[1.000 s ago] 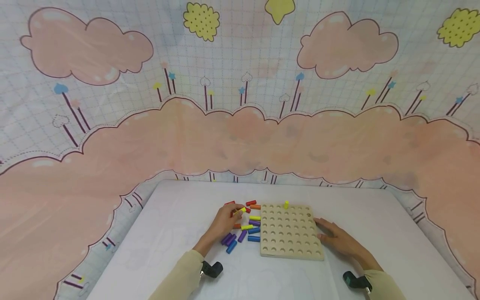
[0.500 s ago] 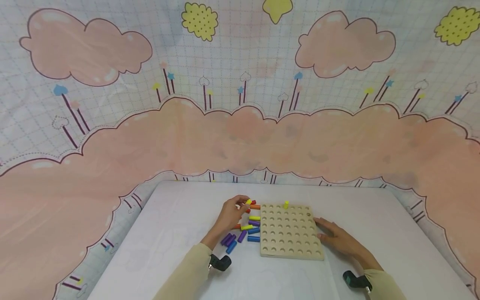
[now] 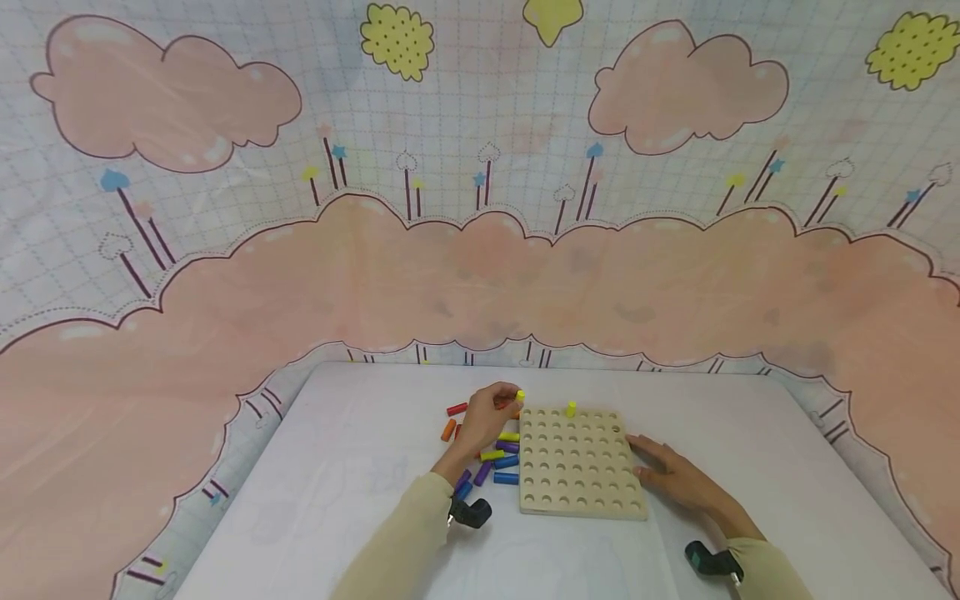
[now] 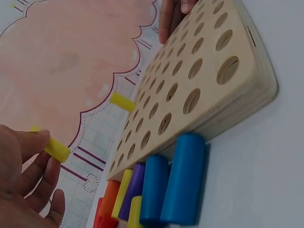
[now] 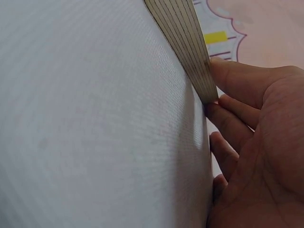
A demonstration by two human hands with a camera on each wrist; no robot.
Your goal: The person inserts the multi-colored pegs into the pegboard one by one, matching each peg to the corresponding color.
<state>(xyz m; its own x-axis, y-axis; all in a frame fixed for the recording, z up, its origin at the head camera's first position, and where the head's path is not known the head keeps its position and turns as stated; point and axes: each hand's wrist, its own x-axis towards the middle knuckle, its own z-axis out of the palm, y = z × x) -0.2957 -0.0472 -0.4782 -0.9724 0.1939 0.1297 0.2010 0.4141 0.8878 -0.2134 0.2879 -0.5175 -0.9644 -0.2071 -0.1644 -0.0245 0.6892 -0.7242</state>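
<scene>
The left hand [image 3: 483,419] pinches a yellow peg [image 4: 58,150] near the far left corner of the wooden board [image 3: 582,472]; the right hand [image 3: 681,481], fingers extended, touches its right edge.

the pegboard [image 3: 588,511] lies on the table [image 3: 375,417], loose pegs [image 3: 506,478] to its left. a standing peg [image 3: 572,409] sits in its far row. left hand [image 3: 486,421], with held peg [image 3: 521,394], near its far left corner; right hand [image 3: 673,477] at its right edge.
</scene>
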